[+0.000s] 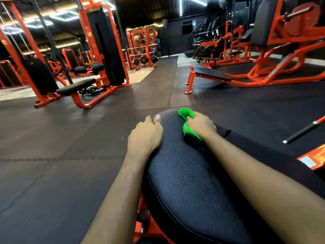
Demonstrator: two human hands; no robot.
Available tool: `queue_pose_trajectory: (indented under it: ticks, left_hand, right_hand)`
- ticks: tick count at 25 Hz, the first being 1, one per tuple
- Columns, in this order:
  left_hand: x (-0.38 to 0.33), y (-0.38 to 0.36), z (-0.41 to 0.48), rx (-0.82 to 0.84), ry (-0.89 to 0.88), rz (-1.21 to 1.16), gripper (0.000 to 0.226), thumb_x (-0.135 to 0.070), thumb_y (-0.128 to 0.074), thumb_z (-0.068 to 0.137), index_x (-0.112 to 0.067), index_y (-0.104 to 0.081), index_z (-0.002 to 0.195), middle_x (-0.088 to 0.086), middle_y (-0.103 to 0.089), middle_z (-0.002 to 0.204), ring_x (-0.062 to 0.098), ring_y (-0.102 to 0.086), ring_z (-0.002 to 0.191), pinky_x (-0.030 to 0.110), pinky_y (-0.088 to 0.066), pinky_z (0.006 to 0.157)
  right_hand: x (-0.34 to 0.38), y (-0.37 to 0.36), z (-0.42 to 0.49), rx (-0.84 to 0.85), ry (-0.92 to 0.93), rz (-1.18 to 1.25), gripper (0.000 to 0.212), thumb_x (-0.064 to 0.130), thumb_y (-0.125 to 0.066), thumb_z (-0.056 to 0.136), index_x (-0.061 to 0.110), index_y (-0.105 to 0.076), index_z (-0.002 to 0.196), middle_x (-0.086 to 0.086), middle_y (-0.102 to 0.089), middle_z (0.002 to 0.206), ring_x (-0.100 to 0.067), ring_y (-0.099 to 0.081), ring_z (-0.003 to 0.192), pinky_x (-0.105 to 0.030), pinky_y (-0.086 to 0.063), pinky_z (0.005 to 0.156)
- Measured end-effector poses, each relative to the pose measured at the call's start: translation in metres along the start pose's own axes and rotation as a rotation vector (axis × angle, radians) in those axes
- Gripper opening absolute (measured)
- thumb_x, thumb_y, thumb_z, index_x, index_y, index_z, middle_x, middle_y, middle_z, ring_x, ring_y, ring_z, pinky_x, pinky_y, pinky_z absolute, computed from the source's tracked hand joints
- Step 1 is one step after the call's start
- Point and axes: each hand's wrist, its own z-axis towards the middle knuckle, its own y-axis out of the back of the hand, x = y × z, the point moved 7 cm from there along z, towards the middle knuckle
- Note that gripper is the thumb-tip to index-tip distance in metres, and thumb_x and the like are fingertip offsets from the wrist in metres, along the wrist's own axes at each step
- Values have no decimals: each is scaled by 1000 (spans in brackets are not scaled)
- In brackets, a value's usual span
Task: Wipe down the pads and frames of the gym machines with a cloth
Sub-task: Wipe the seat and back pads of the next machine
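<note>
A long black padded bench pad (184, 182) stretches away from me in the lower middle of the head view. My right hand (201, 125) grips a bright green cloth (186, 120) bunched against the far right part of the pad. My left hand (145, 133) holds the pad's far left edge, thumb on top and fingers curled over the side. An orange frame (149, 226) shows beneath the pad near me.
Dark rubber floor tiles (70, 138) surround the bench. An orange cable machine with a black seat (77, 86) stands at the left, an orange press machine (274, 71) at the right. A black bar with an orange end (304, 129) lies at right. A person stands far back.
</note>
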Motion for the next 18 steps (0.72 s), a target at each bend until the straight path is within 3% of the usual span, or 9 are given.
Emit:
queue_pose_trajectory:
  ticks: [5,9,11,18]
  left_hand:
    - [-5,5,3,-52,3,-19,57,-53,-19,105,-16,-55,128,20,-55,135,41,-49,123,47,-37,103]
    - [-10,7,-2,-79,-26,8,60,-55,-18,104,-13,-56,124,22,-58,129,43,-52,119,47,-39,99]
    - [-13,7,-5,-85,-30,15,61,-54,-17,105,-12,-56,126,24,-57,129,44,-52,119,47,-39,99]
    - [-6,10,-9,-29,20,-17,56,-52,-19,105,-18,-53,134,19,-53,140,40,-47,128,45,-35,103]
  right_hand:
    - [-15,1,29,-1,-81,27,41,42,-47,101,30,-53,140,-8,-53,147,-33,-46,137,-42,-39,110]
    - [-8,-11,-3,48,61,-15,51,39,-44,103,39,-35,153,6,-22,166,-27,-17,154,-56,-24,119]
    - [-2,-11,-28,71,130,-27,54,37,-44,104,41,-29,155,8,-16,168,-25,-12,155,-58,-22,120]
    - [-1,-9,-103,12,296,20,56,36,-44,101,36,-31,155,7,-24,166,-21,-16,154,-52,-24,122]
